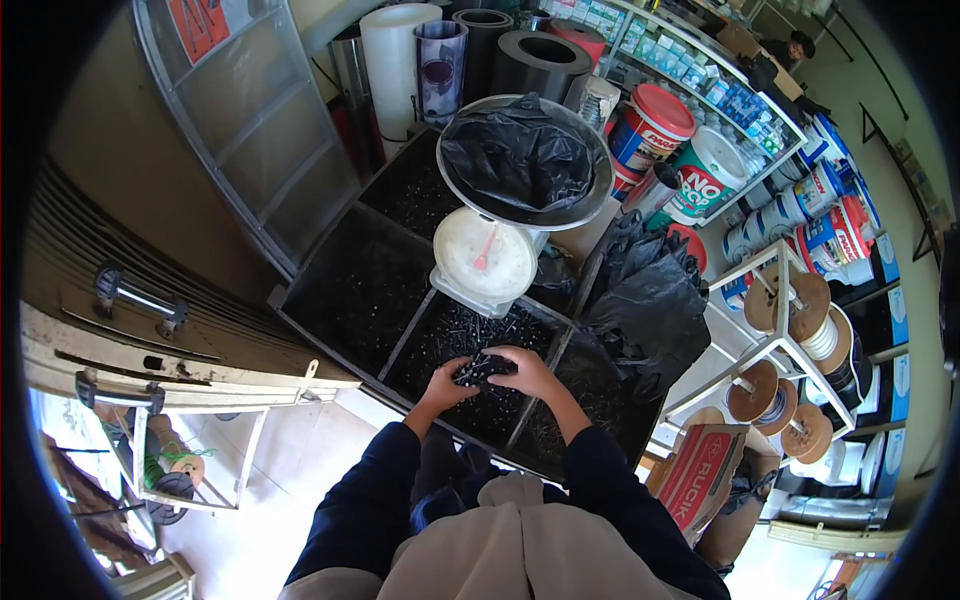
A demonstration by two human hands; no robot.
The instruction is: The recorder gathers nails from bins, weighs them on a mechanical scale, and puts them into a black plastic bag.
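Note:
My left hand (448, 388) and my right hand (528, 371) face each other over the front middle compartment of a dark divided bin (385, 365). Cupped between them is a small heap of nails (474, 370), with some shiny shafts and pale heads showing. More loose nails (499, 330) lie beneath and behind my hands. Just beyond stands a dial scale (459, 251) with a red pointer. Its round metal pan (570, 220) holds a crumpled black plastic bag (517, 154); what is inside the bag is hidden.
Black plastic bags (649, 300) are heaped over the bin's right side. Behind stand upright rolls (544, 64) and paint buckets (651, 124). A rack of wooden spools (780, 330) and a cardboard box (701, 476) are at right. A person (796, 49) is far back.

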